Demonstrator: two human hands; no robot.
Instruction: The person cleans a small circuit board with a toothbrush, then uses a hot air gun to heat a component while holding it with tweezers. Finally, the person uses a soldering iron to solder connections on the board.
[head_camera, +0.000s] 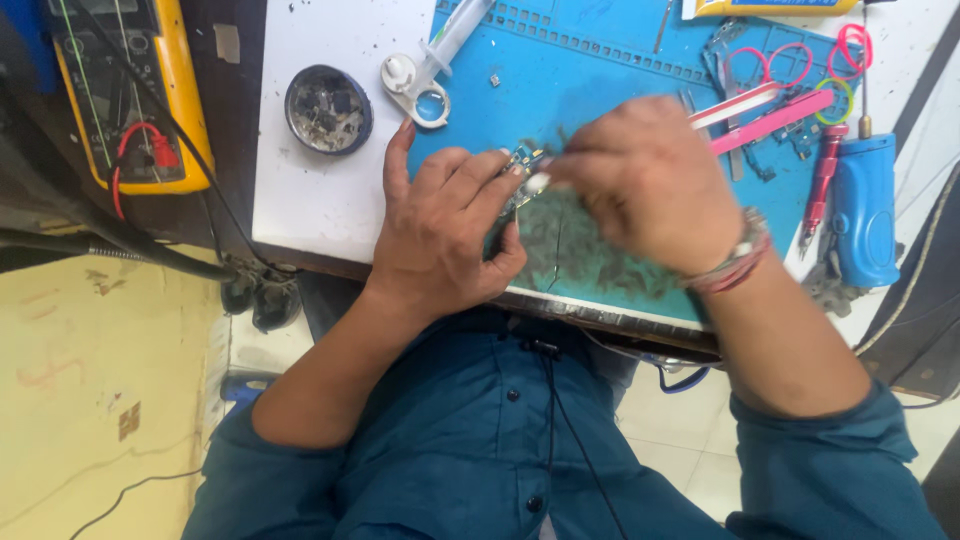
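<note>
A small circuit board (522, 160), thin and flat with blue and metal patches, lies on the blue mat (600, 70) near the front edge of the white table (320, 190). Only a sliver shows between the hands, so its long axis cannot be told. The left hand (440, 235) lies beside it, fingers curled, with the fingertips pressing on the board and the forefinger stretched out flat toward the back. The right hand (650, 180) is closed in a pinch over the board around a thin pale tool tip (537, 181); the tool itself is mostly hidden and blurred.

The mat is rubbery, ridged along its far rim and scuffed dark in front of the hands. To the right lie pink tweezers (770, 120), a red pen-like tool (822, 180) and a blue plastic handheld tool (866, 210), crowding that side. Behind the left hand sit a clear syringe (435, 60) and a round dark tin (328, 108), with bare white table around them. A yellow meter (125, 90) lies well apart at the left.
</note>
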